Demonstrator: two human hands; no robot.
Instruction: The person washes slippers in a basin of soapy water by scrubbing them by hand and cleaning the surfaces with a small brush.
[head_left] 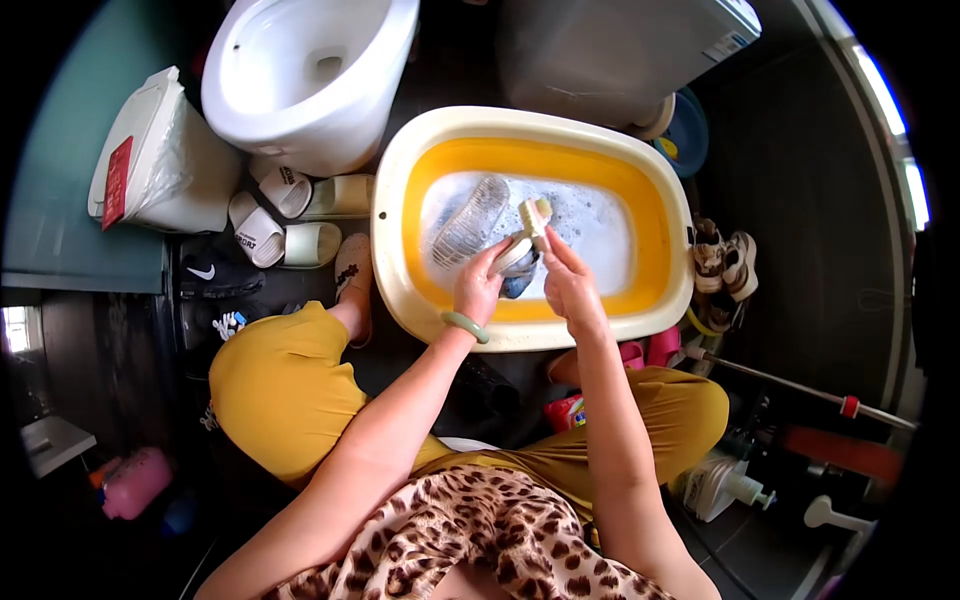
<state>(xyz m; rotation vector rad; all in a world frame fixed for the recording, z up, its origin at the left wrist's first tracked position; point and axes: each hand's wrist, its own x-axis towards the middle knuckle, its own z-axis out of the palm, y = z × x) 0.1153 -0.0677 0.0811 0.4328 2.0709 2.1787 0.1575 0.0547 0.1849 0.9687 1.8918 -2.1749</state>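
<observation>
Over a cream and yellow basin of soapy water, my left hand is closed on a shoe with a pale sole and a dark blue-grey upper. A green bangle circles my left wrist. My right hand is closed on a small pale brush, held against or just above the shoe; the exact contact is unclear. Another grey shoe lies sole up in the suds, left of my hands.
A toilet and a lidded bin stand at the upper left. Slippers lie left of the basin, sneakers to its right. A grey appliance and a blue bowl are behind; a metal pole lies at the right.
</observation>
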